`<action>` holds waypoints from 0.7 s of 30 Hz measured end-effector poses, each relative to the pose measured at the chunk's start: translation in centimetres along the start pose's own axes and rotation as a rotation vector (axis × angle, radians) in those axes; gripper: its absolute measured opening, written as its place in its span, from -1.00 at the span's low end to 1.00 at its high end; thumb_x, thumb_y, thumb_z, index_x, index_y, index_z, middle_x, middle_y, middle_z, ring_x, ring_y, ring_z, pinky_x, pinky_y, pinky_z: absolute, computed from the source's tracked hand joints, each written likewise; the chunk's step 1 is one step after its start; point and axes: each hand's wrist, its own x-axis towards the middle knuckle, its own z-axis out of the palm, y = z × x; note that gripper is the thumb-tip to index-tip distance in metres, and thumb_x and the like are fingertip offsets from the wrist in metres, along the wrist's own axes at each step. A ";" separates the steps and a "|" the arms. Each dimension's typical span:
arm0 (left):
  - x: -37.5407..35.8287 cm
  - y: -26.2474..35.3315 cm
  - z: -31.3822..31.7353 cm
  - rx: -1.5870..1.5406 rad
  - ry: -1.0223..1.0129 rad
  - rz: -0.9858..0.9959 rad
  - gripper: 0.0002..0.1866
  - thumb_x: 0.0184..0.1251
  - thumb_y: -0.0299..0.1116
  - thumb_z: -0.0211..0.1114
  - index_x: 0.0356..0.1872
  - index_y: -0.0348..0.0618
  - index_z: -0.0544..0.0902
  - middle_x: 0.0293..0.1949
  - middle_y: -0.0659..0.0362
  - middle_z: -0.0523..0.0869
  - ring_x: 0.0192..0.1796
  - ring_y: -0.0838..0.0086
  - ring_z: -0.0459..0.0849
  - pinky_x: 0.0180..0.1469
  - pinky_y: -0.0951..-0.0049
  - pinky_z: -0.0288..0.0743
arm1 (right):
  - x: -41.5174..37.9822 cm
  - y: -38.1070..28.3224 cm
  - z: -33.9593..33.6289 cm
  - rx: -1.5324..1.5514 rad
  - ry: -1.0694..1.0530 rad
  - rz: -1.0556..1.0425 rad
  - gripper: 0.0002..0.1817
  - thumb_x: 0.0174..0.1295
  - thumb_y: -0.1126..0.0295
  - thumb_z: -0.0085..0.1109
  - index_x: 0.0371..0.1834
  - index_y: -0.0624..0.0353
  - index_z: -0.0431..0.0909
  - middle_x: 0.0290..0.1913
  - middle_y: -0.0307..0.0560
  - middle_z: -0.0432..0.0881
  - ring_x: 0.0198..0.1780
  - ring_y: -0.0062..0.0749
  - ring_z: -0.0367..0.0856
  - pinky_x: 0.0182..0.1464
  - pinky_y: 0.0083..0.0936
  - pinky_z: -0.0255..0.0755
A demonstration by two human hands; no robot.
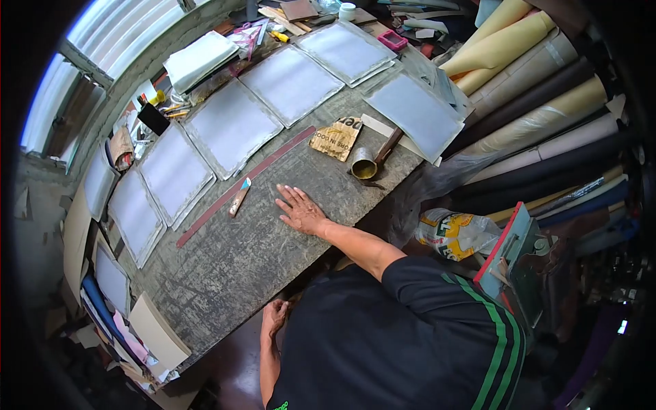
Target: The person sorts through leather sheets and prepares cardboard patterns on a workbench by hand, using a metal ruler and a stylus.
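My right hand [301,211] lies flat, palm down with fingers spread, on the worn dark tabletop [225,263]. Just beyond its fingertips is a small knife [240,198] with a wooden handle, touching nothing of the hand. A long, narrow reddish-brown strip [247,186] runs diagonally behind the knife. Below the table's near edge, my left hand [275,316] has its fingers curled closed; what they hold, if anything, is hidden. To the right of my right hand, a metal can [363,165] holds a yellowish substance, beside a printed brown cardboard piece [336,138] and a dark wooden handle [390,145].
Several pale rectangular sheets [234,126] line the table's far side, and another stack [418,113] lies at the right. Rolls of material [540,113] are piled at the right. A plastic bag [454,234] and a red-edged teal object [506,256] stand near my right side.
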 end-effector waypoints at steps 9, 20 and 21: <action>7.5 0.3 -9.2 0.028 0.592 0.246 -0.60 0.23 -0.25 0.27 0.05 -0.18 0.51 0.08 -0.05 0.52 0.12 0.18 0.51 0.11 0.20 0.36 | -5.8 -2.1 -1.9 0.061 -0.032 0.025 -0.43 0.33 0.11 -0.11 0.35 0.15 0.21 0.50 0.05 -0.12 0.50 -0.07 -0.15 0.46 -0.18 -0.19; 9.7 -4.1 -7.9 0.233 0.562 -0.086 -0.10 0.22 0.22 0.11 0.47 0.02 -0.02 0.48 -0.05 -0.33 0.48 -0.04 -0.48 0.37 -0.20 -0.60 | -9.4 -4.7 -1.8 0.091 0.007 0.238 -0.35 0.19 0.21 0.11 0.35 0.10 0.18 0.48 0.18 -0.12 0.47 0.06 -0.08 0.45 -0.14 -0.11; 9.6 -3.9 -8.1 0.229 0.563 -0.110 -0.10 0.22 0.24 0.09 0.47 0.02 -0.02 0.48 -0.05 -0.34 0.48 -0.05 -0.49 0.37 -0.20 -0.61 | -9.4 -4.8 -1.8 0.076 0.009 0.240 -0.34 0.18 0.22 0.12 0.35 0.10 0.17 0.48 0.18 -0.13 0.47 0.07 -0.08 0.45 -0.13 -0.11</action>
